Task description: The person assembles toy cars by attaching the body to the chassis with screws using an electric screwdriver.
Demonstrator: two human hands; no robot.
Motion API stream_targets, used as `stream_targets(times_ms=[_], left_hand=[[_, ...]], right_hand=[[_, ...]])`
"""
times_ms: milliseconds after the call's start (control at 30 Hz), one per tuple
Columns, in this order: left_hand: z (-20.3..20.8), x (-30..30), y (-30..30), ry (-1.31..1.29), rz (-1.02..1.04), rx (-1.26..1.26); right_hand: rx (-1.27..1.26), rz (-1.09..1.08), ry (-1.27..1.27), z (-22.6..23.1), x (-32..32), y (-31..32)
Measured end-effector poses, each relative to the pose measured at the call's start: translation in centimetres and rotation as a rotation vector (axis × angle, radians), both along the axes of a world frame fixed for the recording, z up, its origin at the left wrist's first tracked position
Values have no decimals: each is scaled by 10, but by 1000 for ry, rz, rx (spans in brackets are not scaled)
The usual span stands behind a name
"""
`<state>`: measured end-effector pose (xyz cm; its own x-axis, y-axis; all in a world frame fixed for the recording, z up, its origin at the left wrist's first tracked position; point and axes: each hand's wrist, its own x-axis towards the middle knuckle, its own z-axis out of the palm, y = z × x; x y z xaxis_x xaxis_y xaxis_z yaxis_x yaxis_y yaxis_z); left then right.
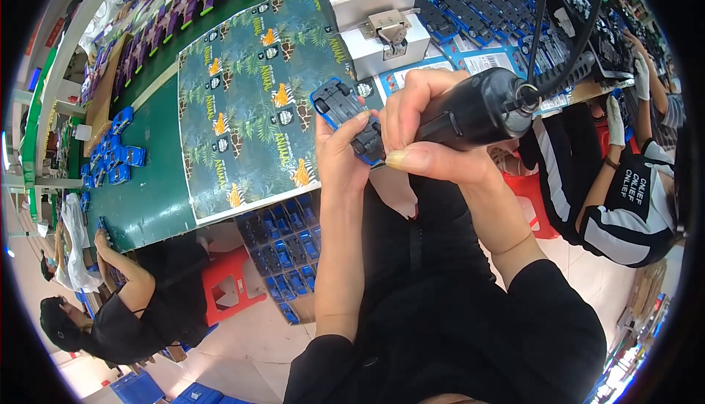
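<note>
Blue plastic edged the upturned toy car (339, 104), clasped in the left hand's (342, 156) curled fingers at the animal-print sheet's (253, 88) right edge; farther right, the right hand (449, 162) wrapped a black powered driver (481, 110), tip hidden. Probably light and stiff, the car suited holding by its sides.

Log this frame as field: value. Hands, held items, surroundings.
left hand: holds blue toy car, black underside toward camera
right hand: grips black corded electric screwdriver; bit hidden
work surface: green table, animal-print sheet on it
left of sheet: pile of blue toy vehicles
beside sheet, upper right: grey metal fixture
far upper right: rows of blue-and-black toy cars
</note>
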<state>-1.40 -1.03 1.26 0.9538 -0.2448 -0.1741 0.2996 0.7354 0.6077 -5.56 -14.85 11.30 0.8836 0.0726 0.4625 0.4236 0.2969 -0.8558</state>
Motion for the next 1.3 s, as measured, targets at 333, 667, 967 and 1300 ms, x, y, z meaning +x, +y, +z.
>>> stream_targets(times_ms=[333,667,967,1300], left_hand=[[-4,3,0,69,-21,-27],[0,1,10,14,-164,-256],[27,21,62,-1138,184,1330],[52,45,282,-1307,26,2386]], right_hand=[[-8,-58,-3,-1,-6,2],[220,-319,-125,-5,-6,-46],[21,-697,-35,-35,6,-79],[59,-502,1,-47,7,-87]])
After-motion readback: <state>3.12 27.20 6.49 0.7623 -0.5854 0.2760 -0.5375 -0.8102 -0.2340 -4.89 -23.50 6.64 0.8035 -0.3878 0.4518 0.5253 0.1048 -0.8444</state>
